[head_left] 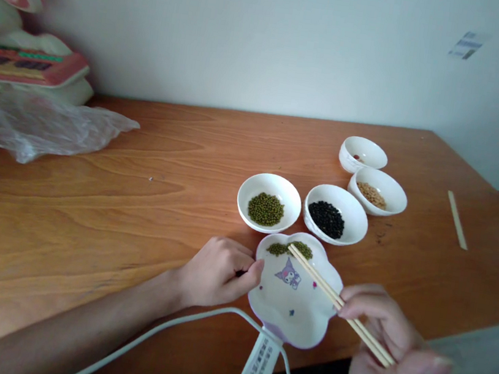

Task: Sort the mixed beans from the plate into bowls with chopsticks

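Head view: my right hand (394,350) pinches 2 chopsticks (340,302), tips at the green beans in the flower-shaped dish (306,312); my left hand (223,273), fingers curled, rests at its rim.

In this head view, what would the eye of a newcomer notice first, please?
Probably the flower-shaped plate at lower centre, with green beans near its far edge and the chopsticks in the right hand reaching them. Just beyond it, the black beans stand out sharply in their white bowl, right of the bowl of green beans.
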Motion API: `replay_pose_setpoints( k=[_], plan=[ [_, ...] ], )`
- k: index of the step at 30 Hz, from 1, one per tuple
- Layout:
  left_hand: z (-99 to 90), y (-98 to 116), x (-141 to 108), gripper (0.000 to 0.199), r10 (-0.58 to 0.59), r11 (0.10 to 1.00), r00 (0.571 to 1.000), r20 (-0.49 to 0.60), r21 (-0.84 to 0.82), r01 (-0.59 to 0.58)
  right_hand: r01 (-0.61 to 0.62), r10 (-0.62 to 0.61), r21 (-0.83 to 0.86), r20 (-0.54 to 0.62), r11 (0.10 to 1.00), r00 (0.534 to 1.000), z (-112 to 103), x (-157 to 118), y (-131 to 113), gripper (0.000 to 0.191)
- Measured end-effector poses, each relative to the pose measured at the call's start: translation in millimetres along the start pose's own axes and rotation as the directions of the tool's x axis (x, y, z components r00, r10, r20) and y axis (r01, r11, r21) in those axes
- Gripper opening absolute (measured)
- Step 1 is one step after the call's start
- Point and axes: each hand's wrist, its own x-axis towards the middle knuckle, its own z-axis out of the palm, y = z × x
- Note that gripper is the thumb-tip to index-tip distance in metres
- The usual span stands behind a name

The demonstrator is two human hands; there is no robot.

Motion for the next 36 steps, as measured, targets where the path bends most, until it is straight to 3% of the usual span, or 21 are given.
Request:
replay_pose_setpoints(
  k=[4, 9, 14, 23, 28, 33, 36],
  plan=[
    [0.3, 0, -2, 0.052, 0.000, 1.000, 1.000, -0.003, 0.000, 0.000, -0.013, 0.016, -0.022, 0.097, 1.000, 0.995, -5, -13, 11, 0.073],
    [0.3, -1, -1, 0.051, 0.002, 1.000, 1.000, -0.007, 0.006, -0.002, -0.014, 0.015, -0.008, 0.206, 1.000, 0.978, -1, -8, 16, 0.069],
    [-0.3, -1, -1, 0.052, 0.003, 1.000, 1.000, -0.005, 0.006, -0.003, -0.001, 0.006, -0.024, 0.228, 1.000, 0.974, -2, -10, 18, 0.068],
    [0.0, 0, -1, 0.052, 0.005, 1.000, 1.000, -0.006, 0.002, -0.005, -0.049, 0.047, 0.013, 0.132, 0.999, 0.990, 0, -15, 20, 0.069],
    [1.4, -1, -1, 0.052, 0.003, 1.000, 1.000, -0.010, -0.006, -0.003, -0.008, 0.008, 0.009, 0.050, 1.000, 0.999, -4, -12, 11, 0.079],
    [0.4, -1, -1, 0.052, 0.005, 1.000, 1.000, -0.009, -0.014, -0.006, 0.104, -0.089, 0.106, -0.136, 0.989, 0.987, 8, 18, -11, 0.080],
    [-0.1, -1, -1, 0.053, 0.004, 1.000, 1.000, -0.014, -0.009, -0.005, 0.098, -0.079, 0.118, -0.155, 0.988, 0.985, 21, 40, -22, 0.079]
  ],
)
